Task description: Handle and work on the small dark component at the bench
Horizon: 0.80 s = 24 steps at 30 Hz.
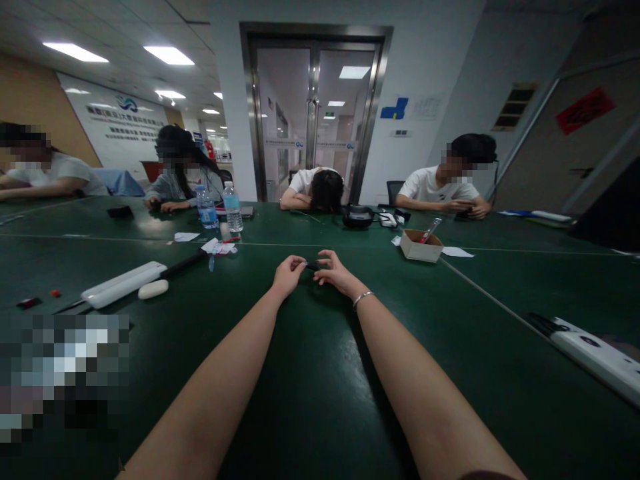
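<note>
Both my arms stretch out over a dark green table [320, 373]. My left hand [287, 275] and my right hand [334, 271] meet at the middle, fingers curled in a pinch. Between them they hold a small black object [313, 265], too small to name. A thin bracelet [362, 297] circles my right wrist. The hands rest on or just above the table top.
A white power strip [123, 284] and a white oval piece [153, 289] lie to the left, another power strip [595, 353] at right. Two water bottles [232, 207], a small cardboard box [421, 245] and paper scraps sit further back. Several people sit along the far side.
</note>
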{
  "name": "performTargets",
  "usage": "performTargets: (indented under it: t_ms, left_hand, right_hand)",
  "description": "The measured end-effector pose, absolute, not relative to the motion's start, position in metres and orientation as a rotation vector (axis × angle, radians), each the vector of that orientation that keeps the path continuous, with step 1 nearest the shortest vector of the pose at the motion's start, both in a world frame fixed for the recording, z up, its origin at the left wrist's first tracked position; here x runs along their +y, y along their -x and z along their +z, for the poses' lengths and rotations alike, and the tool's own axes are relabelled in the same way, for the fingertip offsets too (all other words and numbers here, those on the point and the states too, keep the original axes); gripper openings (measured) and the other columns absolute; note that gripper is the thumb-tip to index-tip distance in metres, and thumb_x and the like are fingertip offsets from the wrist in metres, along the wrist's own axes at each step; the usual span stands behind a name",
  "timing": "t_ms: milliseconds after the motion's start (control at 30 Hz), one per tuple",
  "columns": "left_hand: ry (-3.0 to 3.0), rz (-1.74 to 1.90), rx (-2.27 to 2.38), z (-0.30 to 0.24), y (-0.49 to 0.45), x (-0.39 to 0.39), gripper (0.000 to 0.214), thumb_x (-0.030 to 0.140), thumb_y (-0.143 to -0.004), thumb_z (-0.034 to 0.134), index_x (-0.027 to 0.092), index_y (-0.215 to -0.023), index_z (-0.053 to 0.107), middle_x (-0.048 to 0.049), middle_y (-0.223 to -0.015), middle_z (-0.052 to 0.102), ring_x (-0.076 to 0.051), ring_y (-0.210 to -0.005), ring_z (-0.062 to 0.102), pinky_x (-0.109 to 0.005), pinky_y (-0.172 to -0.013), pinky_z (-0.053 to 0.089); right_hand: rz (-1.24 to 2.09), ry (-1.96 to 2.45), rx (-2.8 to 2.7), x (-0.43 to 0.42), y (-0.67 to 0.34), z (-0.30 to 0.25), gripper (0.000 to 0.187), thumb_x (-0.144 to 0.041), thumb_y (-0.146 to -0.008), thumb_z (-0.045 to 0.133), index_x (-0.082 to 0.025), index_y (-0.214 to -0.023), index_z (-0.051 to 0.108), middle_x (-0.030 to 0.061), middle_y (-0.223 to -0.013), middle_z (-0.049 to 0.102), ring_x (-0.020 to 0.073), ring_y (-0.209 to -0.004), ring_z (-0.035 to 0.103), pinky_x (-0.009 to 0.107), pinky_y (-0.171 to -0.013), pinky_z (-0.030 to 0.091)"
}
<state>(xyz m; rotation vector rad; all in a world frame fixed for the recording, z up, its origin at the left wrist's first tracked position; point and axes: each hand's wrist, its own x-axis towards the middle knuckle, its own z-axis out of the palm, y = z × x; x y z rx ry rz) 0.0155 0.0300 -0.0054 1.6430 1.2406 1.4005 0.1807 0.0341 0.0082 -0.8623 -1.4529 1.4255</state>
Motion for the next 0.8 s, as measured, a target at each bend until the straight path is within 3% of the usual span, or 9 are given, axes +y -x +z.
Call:
performTargets:
  t_ms: [167, 300, 467, 533, 667, 800]
  left_hand:
    - [-1.649, 1.395, 1.231, -0.006, -0.016, 0.03, 0.015, 0.024, -0.076, 0.055, 0.014, -0.087, 0.06, -0.0054, -0.079, 0.063, -0.015, -0.074, 0.058, -0.027, -0.07, 0.045]
    - [-1.686, 1.319, 1.378, -0.003, -0.015, 0.026, 0.026, 0.04, -0.079, 0.052, 0.015, -0.078, 0.06, -0.0029, -0.07, 0.062, -0.014, -0.065, 0.056, -0.025, -0.061, 0.041]
    - [-1.791, 1.106, 1.617, 0.003, -0.012, 0.018, 0.055, 0.058, -0.083, 0.032, 0.017, -0.057, 0.058, -0.0027, -0.053, 0.055, -0.015, -0.052, 0.05, -0.027, -0.054, 0.034]
    - [-1.756, 1.137, 1.589, 0.003, -0.013, 0.017, 0.054, 0.055, -0.085, 0.029, 0.017, -0.064, 0.061, -0.0036, -0.058, 0.057, -0.016, -0.056, 0.052, -0.027, -0.055, 0.035]
    - [-1.746, 1.288, 1.301, -0.001, -0.016, 0.021, 0.028, 0.037, -0.083, 0.044, 0.02, -0.101, 0.058, -0.0026, -0.082, 0.061, -0.014, -0.067, 0.055, -0.024, -0.06, 0.04]
    - [-1.747, 1.224, 1.179, -0.006, -0.016, 0.024, 0.03, 0.036, -0.085, 0.04, 0.02, -0.106, 0.055, 0.0016, -0.062, 0.054, -0.012, -0.057, 0.051, -0.022, -0.055, 0.039]
  right_hand:
    - [1.455, 0.977, -1.475, 0.035, -0.178, 0.008, 0.017, -0.03, -0.087, 0.05, -0.016, -0.095, 0.047, 0.0027, -0.067, 0.06, 0.0089, -0.045, 0.057, 0.016, -0.038, 0.043]
    - [1.476, 0.887, -1.494, 0.034, -0.181, 0.009, 0.013, -0.021, -0.083, 0.055, -0.015, -0.094, 0.052, 0.0028, -0.069, 0.062, 0.0073, -0.046, 0.055, 0.015, -0.039, 0.043]
    - [1.564, 0.786, -1.481, 0.031, -0.186, 0.011, 0.023, -0.016, -0.075, 0.062, -0.015, -0.096, 0.055, 0.0001, -0.067, 0.061, 0.0076, -0.05, 0.056, 0.015, -0.043, 0.045]
    - [1.571, 0.781, -1.473, 0.031, -0.187, 0.012, 0.024, -0.015, -0.074, 0.063, -0.015, -0.096, 0.055, -0.001, -0.064, 0.059, 0.0079, -0.05, 0.055, 0.016, -0.043, 0.045]
    - [1.575, 0.78, -1.449, 0.031, -0.187, 0.012, 0.024, -0.015, -0.073, 0.063, -0.015, -0.095, 0.055, -0.0017, -0.062, 0.058, 0.0079, -0.049, 0.055, 0.016, -0.044, 0.045]
    - [1.581, 0.774, -1.463, 0.03, -0.187, 0.012, 0.023, -0.015, -0.072, 0.063, -0.015, -0.094, 0.056, -0.0021, -0.061, 0.057, 0.0078, -0.05, 0.055, 0.016, -0.045, 0.045]
